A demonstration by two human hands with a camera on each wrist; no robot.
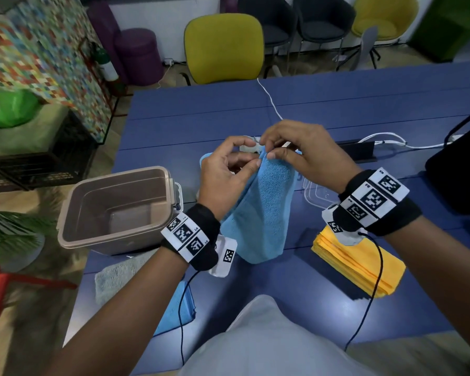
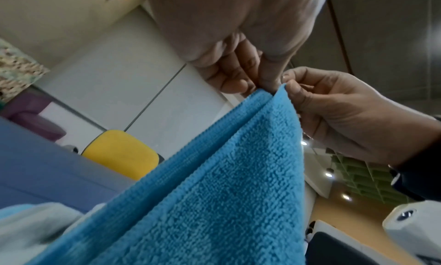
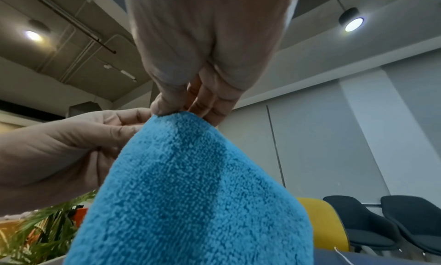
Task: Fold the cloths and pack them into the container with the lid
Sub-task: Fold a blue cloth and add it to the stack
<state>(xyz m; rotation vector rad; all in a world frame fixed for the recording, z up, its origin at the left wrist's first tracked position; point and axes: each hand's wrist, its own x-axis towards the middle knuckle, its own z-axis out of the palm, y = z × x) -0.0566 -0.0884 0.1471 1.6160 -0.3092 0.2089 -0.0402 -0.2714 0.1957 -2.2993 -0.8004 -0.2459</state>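
Blue cloth (image 1: 258, 213) hangs above the table (image 1: 337, 104), its top corner pinched by left hand (image 1: 225, 175) and right hand (image 1: 307, 153) fingers, half-hiding the clear lid (image 1: 318, 196); open container (image 1: 120, 210) left, yellow cloths (image 1: 358, 267) right.

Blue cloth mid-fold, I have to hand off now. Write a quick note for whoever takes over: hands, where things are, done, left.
Left hand: pinches the top edge of the blue cloth.
Right hand: pinches the same top edge, right beside the left grip; the cloth hangs doubled above the table.
Container: open and empty, on the table to the left. Clear lid lies on the table below the right wrist.
Other cloths: yellow stack at right; grey cloth and another blue cloth at near left.
Done: first fold of the held cloth.
Left: finish folding, fold the others as needed, pack everything, fit the lid.
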